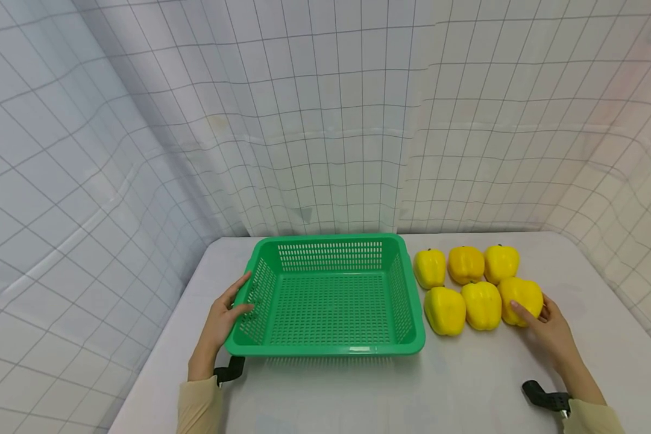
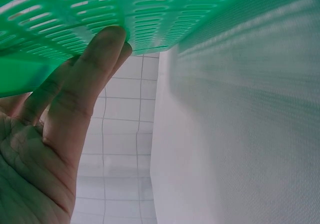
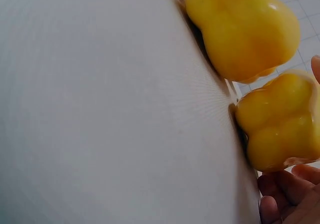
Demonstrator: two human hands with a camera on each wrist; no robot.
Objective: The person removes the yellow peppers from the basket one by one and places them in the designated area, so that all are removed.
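Note:
A green plastic basket [image 1: 325, 350] with slotted walls stands on the white table, nothing inside it. My left hand [image 1: 220, 319] grips its left rim, thumb over the inner side and fingers along the outside; the left wrist view shows fingers [image 2: 82, 84] against the slotted wall. To the basket's right, several yellow bell peppers lie in two rows. My right hand [image 1: 552, 333] holds the front-row pepper at the far right [image 1: 521, 296], thumb on its near face and fingers round its right side. In the right wrist view, fingertips [image 3: 272, 184] lie under that pepper [image 3: 280, 126].
Beside the held pepper are a front-middle pepper [image 1: 481, 306] and a front-left one [image 1: 445, 311]. Behind them sit the back-row peppers [image 1: 465, 265]. White grid-patterned curtains [image 1: 347, 138] enclose the table [image 1: 358, 398] at the back and sides.

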